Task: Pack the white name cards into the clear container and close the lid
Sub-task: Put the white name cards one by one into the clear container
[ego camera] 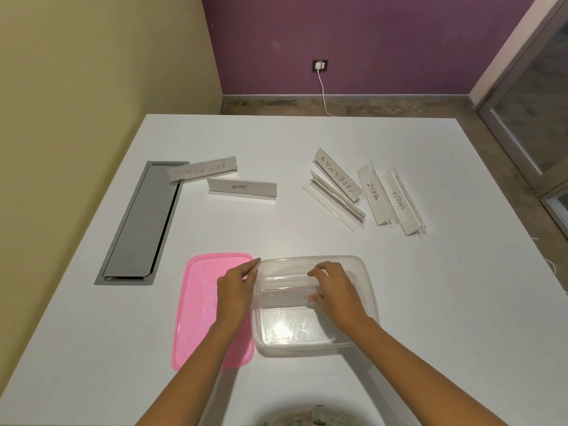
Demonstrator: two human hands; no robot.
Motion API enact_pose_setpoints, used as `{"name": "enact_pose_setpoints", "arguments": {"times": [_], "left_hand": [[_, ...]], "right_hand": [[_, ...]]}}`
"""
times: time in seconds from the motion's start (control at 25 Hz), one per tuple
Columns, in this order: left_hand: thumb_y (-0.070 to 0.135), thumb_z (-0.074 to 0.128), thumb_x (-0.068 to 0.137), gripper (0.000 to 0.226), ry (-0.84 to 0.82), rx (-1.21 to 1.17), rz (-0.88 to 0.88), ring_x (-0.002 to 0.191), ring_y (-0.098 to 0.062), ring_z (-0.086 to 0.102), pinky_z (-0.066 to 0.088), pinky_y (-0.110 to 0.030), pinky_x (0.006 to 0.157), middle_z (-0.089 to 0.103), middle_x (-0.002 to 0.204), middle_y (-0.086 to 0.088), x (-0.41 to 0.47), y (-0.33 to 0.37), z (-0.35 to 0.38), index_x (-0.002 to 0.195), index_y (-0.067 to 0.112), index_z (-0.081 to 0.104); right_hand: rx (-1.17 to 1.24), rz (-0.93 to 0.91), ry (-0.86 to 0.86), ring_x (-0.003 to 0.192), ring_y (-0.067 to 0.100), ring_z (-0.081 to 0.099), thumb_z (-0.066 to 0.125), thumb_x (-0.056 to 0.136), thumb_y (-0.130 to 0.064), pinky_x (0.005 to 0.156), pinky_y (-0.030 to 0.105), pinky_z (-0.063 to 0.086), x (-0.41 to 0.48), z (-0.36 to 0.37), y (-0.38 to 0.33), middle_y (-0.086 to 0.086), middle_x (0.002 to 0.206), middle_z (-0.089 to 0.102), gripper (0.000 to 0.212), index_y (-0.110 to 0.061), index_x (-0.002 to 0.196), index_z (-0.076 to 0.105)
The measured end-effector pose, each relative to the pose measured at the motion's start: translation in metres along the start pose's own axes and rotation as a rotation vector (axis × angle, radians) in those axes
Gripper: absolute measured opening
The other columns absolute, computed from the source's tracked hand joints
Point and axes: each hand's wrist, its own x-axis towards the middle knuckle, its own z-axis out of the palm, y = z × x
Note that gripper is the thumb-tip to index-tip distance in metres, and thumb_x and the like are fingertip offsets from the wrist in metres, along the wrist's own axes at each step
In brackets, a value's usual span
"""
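Fingers (316,273) of the right hand (333,290) grip a name card (289,296) inside the clear container (365,290), its long axis running left to right across the far half. Left hand (235,287) pinches the container's left rim, resting over the pink lid (196,312) lying flat just beside it on the white table (307,235). Six more cards lie farther off: two far left (242,187), four far right (368,192), these angled near-to-far.
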Motion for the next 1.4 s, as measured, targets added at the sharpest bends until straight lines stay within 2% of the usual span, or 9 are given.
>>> {"name": "enact_pose_setpoints", "arguments": {"times": [0.2, 0.4, 0.44, 0.52, 0.6, 0.88, 1.12, 1.28, 1.4], "left_hand": [[0.015, 0.048, 0.095, 0.028, -0.066, -0.051, -0.066, 0.104, -0.012, 0.059, 0.039, -0.02, 0.092, 0.068, 0.119, 0.0, 0.025, 0.011, -0.004, 0.116, 0.018, 0.066], [0.014, 0.048, 0.095, 0.028, 0.028, 0.057, 0.036, 0.089, -0.01, 0.059, 0.038, 0.005, 0.063, 0.066, 0.122, -0.011, 0.088, 0.039, -0.003, 0.118, 0.006, 0.063], [0.014, 0.049, 0.095, 0.03, 0.044, 0.105, 0.063, 0.097, -0.015, 0.06, 0.043, 0.001, 0.072, 0.063, 0.125, -0.013, 0.104, 0.043, -0.002, 0.121, 0.005, 0.06], [0.016, 0.049, 0.095, 0.036, 0.08, 0.246, 0.075, 0.12, -0.028, 0.052, 0.045, -0.03, 0.098, 0.056, 0.132, -0.015, 0.137, 0.05, 0.0, 0.129, 0.007, 0.051], [0.017, 0.049, 0.094, 0.044, 0.114, 0.462, 0.102, 0.126, -0.035, 0.042, 0.041, -0.046, 0.098, 0.046, 0.138, -0.017, 0.166, 0.055, 0.005, 0.137, 0.008, 0.04], [0.011, 0.047, 0.093, 0.043, 0.017, 0.891, 0.285, 0.14, -0.031, 0.027, 0.019, -0.05, 0.113, 0.042, 0.146, -0.012, 0.231, 0.054, 0.023, 0.135, 0.005, 0.041], [0.001, 0.055, 0.08, 0.022, 0.058, 0.956, 0.326, 0.093, -0.035, 0.06, 0.032, -0.044, 0.101, 0.065, 0.097, -0.014, 0.24, 0.052, 0.026, 0.095, 0.008, 0.069], [-0.003, 0.054, 0.079, 0.024, 0.047, 0.966, 0.339, 0.081, -0.034, 0.064, 0.03, -0.041, 0.102, 0.066, 0.092, -0.012, 0.23, 0.046, 0.024, 0.085, 0.011, 0.073], [0.001, 0.055, 0.08, 0.023, 0.152, 0.874, 0.417, 0.07, -0.032, 0.062, 0.034, -0.037, 0.079, 0.069, 0.09, -0.009, 0.212, 0.049, 0.019, 0.084, 0.012, 0.074]], "right_hand": [[0.007, -0.05, 0.329, 0.101, 0.027, 0.058, 0.069, 0.077, 0.004, 0.08, 0.036, 0.051, 0.01, -0.028, -0.004, 0.007, 0.106, 0.064, 0.029, -0.01, 0.101, 0.067], [0.019, 0.022, 0.178, 0.102, 0.023, 0.058, 0.068, 0.084, -0.008, 0.092, 0.03, 0.041, 0.035, -0.044, 0.016, 0.003, 0.107, 0.067, 0.02, -0.014, 0.103, 0.069], [0.019, 0.027, 0.133, 0.101, 0.022, 0.058, 0.068, 0.084, -0.012, 0.091, 0.028, 0.04, 0.038, -0.045, 0.019, 0.001, 0.105, 0.068, 0.017, -0.015, 0.101, 0.07], [0.017, 0.034, 0.089, 0.095, 0.021, 0.059, 0.067, 0.086, -0.014, 0.086, 0.027, 0.04, 0.042, -0.044, 0.023, -0.001, 0.099, 0.07, 0.012, -0.018, 0.095, 0.072], [0.017, 0.032, 0.068, 0.089, 0.022, 0.06, 0.066, 0.086, -0.012, 0.083, 0.028, 0.042, 0.046, -0.045, 0.026, -0.001, 0.092, 0.072, 0.011, -0.018, 0.091, 0.073], [-0.017, -0.015, -0.021, 0.091, 0.019, 0.059, 0.059, 0.09, -0.014, 0.079, 0.028, 0.041, 0.057, -0.046, 0.035, -0.002, 0.098, 0.072, 0.015, -0.018, 0.094, 0.073], [0.059, 0.011, -0.064, 0.087, 0.019, 0.06, 0.059, 0.09, -0.015, 0.075, 0.028, 0.042, 0.058, -0.043, 0.04, -0.004, 0.096, 0.072, 0.013, -0.018, 0.092, 0.072], [0.083, 0.05, -0.082, 0.089, 0.017, 0.06, 0.059, 0.09, -0.017, 0.077, 0.028, 0.043, 0.058, -0.043, 0.041, -0.005, 0.099, 0.071, 0.013, -0.02, 0.093, 0.072], [0.081, 0.072, -0.078, 0.092, 0.014, 0.061, 0.058, 0.09, -0.018, 0.077, 0.026, 0.045, 0.055, -0.044, 0.038, -0.008, 0.1, 0.07, 0.015, -0.024, 0.095, 0.07]]}}
